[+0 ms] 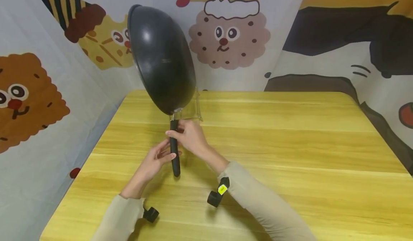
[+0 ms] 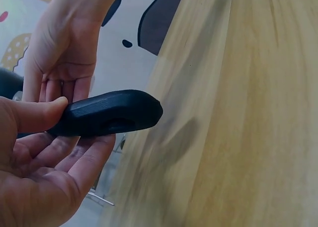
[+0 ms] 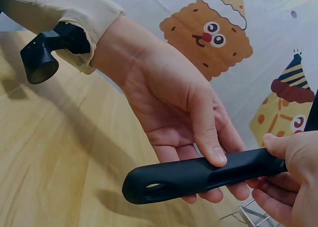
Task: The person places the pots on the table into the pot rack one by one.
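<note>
A dark wok point(image 1: 164, 58) is held up over the far left of the table, its rounded underside facing me. My right hand point(image 1: 191, 135) grips the top of its black handle point(image 1: 175, 144), close to the pan. Lower down, my left hand point(image 1: 155, 162) holds the same handle between thumb and fingers. In the left wrist view, the handle's blunt end point(image 2: 139, 110) sticks out beyond the left fingers. A hanging hole shows near that end in the right wrist view, where the left thumb point(image 3: 214, 150) lies along the handle.
A thin wire rack point(image 1: 199, 108) stands behind the wok at the table's back, partly hidden by it. The wood-grain table point(image 1: 274, 144) stretches to the right. A cloth with cartoon biscuits point(image 1: 229, 40) hangs behind and at the left. Each sleeve carries a small black camera point(image 1: 214, 198).
</note>
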A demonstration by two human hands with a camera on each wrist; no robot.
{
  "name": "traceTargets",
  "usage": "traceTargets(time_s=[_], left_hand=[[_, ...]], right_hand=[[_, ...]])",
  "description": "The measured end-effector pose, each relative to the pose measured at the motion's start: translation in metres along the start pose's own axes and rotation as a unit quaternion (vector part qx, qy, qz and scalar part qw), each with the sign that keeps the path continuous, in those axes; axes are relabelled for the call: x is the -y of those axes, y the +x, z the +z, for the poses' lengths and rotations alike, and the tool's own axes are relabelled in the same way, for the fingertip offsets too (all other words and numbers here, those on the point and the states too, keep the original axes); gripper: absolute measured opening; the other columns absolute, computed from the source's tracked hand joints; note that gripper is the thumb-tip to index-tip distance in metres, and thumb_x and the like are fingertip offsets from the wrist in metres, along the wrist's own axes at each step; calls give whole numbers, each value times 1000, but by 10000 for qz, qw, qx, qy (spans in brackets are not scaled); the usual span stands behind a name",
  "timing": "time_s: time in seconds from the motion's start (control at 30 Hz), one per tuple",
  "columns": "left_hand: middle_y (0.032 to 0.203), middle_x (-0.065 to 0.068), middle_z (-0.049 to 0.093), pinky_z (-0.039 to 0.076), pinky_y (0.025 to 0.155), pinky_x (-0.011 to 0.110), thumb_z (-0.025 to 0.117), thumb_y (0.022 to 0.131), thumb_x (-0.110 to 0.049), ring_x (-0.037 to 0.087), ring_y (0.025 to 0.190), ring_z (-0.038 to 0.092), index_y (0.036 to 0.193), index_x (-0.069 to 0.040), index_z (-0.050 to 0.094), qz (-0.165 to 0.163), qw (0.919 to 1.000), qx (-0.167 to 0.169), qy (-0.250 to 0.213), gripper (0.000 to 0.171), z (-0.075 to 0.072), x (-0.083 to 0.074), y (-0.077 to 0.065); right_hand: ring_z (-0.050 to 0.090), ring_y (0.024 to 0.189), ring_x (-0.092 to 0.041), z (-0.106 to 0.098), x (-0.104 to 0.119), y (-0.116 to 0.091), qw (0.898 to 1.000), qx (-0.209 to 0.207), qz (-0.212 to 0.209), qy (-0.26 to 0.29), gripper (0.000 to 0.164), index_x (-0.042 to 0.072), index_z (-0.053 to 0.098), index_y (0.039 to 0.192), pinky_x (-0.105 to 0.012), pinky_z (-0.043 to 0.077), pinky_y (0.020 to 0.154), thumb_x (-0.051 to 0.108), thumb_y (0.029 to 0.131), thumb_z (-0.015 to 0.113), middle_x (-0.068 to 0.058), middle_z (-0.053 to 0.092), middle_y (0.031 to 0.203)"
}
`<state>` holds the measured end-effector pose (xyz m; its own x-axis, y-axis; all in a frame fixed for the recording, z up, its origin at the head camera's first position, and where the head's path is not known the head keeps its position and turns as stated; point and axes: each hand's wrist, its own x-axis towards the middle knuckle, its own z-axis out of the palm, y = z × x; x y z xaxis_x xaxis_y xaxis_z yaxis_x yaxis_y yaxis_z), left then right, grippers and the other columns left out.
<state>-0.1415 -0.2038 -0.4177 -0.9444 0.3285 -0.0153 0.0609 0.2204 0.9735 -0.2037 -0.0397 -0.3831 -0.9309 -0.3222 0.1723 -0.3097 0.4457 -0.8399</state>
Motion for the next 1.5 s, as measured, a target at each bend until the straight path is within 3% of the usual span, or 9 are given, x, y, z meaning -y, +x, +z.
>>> traceTargets(time_s=[0.37, 0.83, 1.0, 1.1, 1.23, 1.33, 1.5], left_hand=[[151, 29, 42, 56, 99, 35, 50, 101, -3, 48, 127, 56, 156, 0, 26, -347, 9987, 89, -351, 60, 0, 7, 1], [155, 27, 38, 55, 100, 39, 50, 103, -9, 45, 129, 55, 157, -3, 25, -726, 9965, 362, -197, 60, -11, 11, 1], [155, 29, 36, 55, 100, 37, 49, 103, -11, 41, 127, 57, 157, -1, 24, -729, 9955, 555, -224, 60, -21, 13, -1], [154, 31, 36, 56, 97, 33, 50, 103, -10, 33, 125, 61, 157, 0, 23, -732, 9951, 588, -308, 61, -28, 15, -2], [152, 34, 36, 56, 94, 28, 51, 102, -7, 19, 118, 66, 156, 4, 24, -735, 9946, 604, -416, 61, -36, 16, -3], [151, 35, 36, 56, 93, 25, 51, 102, -7, 12, 115, 67, 155, 5, 24, -800, 9938, 629, -450, 61, -40, 17, -3], [153, 33, 35, 56, 93, 25, 53, 100, -5, 15, 118, 66, 154, 8, 24, -854, 9933, 603, -500, 63, -43, 15, -3]], right_hand=[[74, 79, -14, 10, -8, 2, 9997, 4, 159, -173, 23, 12, 73, 91, -17, 51, 62, 34, 89, 76, -4, 79, 90], [72, 76, -13, 21, -16, 4, 9995, 6, 297, -99, 26, 11, 73, 93, -18, 49, 57, 36, 88, 76, -6, 79, 91], [74, 87, -18, 21, -13, 5, 9989, 299, 301, -199, 25, 10, 71, 100, -20, 53, 65, 33, 90, 74, -7, 78, 97], [74, 95, -19, 22, -12, 4, 9982, 486, 331, -149, 30, 9, 69, 113, -22, 56, 72, 30, 92, 72, -8, 77, 105], [73, 104, -20, 18, -13, 3, 9973, 628, 391, -14, 40, 6, 65, 127, -26, 58, 84, 26, 93, 71, -8, 75, 115], [72, 105, -20, 10, -17, 1, 9967, 722, 361, 51, 37, 5, 66, 126, -28, 58, 88, 23, 94, 70, -7, 75, 116], [71, 100, -21, -11, -25, 0, 9978, 633, 194, 66, 28, 6, 69, 118, -28, 58, 87, 20, 94, 69, -7, 76, 111]])
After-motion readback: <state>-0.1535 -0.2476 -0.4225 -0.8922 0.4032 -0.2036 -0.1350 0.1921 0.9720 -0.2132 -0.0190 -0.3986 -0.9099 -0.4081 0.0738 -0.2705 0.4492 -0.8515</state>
